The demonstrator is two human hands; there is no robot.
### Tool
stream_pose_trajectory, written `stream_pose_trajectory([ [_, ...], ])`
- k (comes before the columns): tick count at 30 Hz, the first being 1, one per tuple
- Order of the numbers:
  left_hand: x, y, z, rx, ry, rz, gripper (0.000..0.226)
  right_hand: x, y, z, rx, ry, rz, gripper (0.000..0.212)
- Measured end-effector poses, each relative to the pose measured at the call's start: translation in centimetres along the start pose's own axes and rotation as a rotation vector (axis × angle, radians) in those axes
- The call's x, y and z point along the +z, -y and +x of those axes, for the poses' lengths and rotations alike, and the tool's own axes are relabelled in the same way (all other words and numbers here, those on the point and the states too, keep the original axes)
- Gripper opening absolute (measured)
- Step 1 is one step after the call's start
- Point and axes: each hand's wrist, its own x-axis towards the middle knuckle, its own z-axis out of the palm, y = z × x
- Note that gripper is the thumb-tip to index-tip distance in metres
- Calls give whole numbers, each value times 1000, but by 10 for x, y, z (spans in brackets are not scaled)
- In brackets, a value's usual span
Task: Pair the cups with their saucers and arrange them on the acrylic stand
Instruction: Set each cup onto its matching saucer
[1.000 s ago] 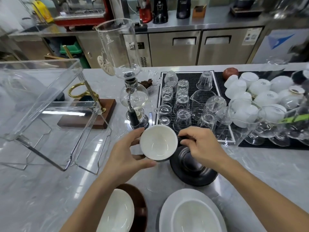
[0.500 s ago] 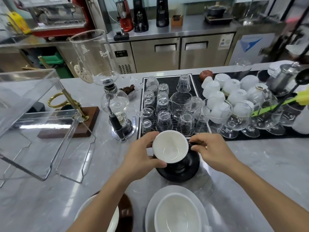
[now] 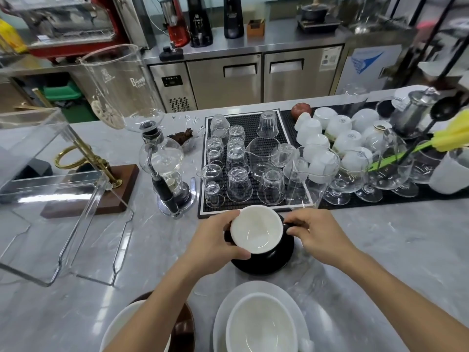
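Observation:
A black cup with a white inside point(image 3: 256, 229) sits on a black saucer point(image 3: 264, 262) in the middle of the counter. My left hand point(image 3: 215, 240) grips the cup's left rim and side. My right hand point(image 3: 314, 232) pinches the cup's handle on the right. Near the bottom edge a white cup point(image 3: 261, 323) rests on a white saucer point(image 3: 299, 301), and another white cup point(image 3: 121, 329) sits on a brown saucer point(image 3: 184, 331), partly hidden by my left forearm. The clear acrylic stand point(image 3: 50, 184) stands at the left.
A glass siphon brewer point(image 3: 162, 158) stands left of the black saucer. Behind it, a black mat point(image 3: 251, 120) holds several upturned glasses. White cups point(image 3: 340, 138) and stemmed glasses point(image 3: 355, 174) crowd the right. A wooden base with a brass ring point(image 3: 101, 184) sits by the stand.
Both hands lowered the black cup from above the counter onto the black saucer. The view shifted left and closer.

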Motion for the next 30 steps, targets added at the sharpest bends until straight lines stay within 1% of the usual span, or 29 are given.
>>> stream_pose_trajectory([
  [5, 0, -1, 0, -11, -1, 51, 77, 1, -3, -1, -17, 6, -31, 17],
  [9, 1, 0, 0, -6, 24, 48, 90, 0, -6, -2, -46, 14, -80, 15],
  [12, 1, -5, -1, 27, 19, 108, 81, -1, -7, -2, -57, 24, -87, 14],
  [18, 2, -5, -2, -7, 50, 167, 91, 0, -9, -3, -58, 40, -108, 14],
  [23, 3, -7, 1, -11, 28, 287, 96, -1, -9, -3, -47, 38, -91, 13],
  [30, 6, -4, 0, -20, 23, 254, 99, -1, -9, -3, -27, 27, -57, 15],
])
